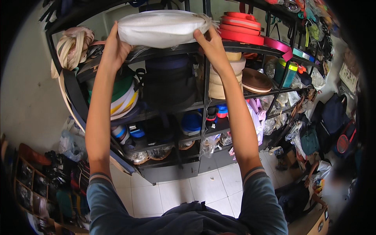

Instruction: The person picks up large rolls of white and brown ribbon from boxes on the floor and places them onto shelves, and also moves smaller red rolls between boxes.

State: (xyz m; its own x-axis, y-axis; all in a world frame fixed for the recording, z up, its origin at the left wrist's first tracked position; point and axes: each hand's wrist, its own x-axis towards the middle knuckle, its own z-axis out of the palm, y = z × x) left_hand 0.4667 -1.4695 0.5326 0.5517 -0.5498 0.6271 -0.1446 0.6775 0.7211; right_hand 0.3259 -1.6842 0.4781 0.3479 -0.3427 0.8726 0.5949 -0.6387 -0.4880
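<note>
Both my arms reach up to the top shelf of a black rack [172, 51]. Between my hands is a long white bundle [158, 28], which looks like a roll in clear plastic wrap with a gathered right end. My left hand [114, 49] grips its left end, thumb and fingers round the side. My right hand [210, 45] pinches the right end near the gathered plastic. Just right of it lie stacked red webbing rolls [242, 29]. Left of my left hand hangs a tangle of beige strapping [74, 49]. The bundle's underside is close to the shelf edge; whether it touches is hidden.
Lower shelves hold black webbing rolls [168, 84], cream rolls [216, 86], a brown coil [256, 81] and a teal container [289, 74]. Bags [333, 111] hang at the right. Another person [313, 188] is at the lower right. White floor tiles [207, 186] lie below.
</note>
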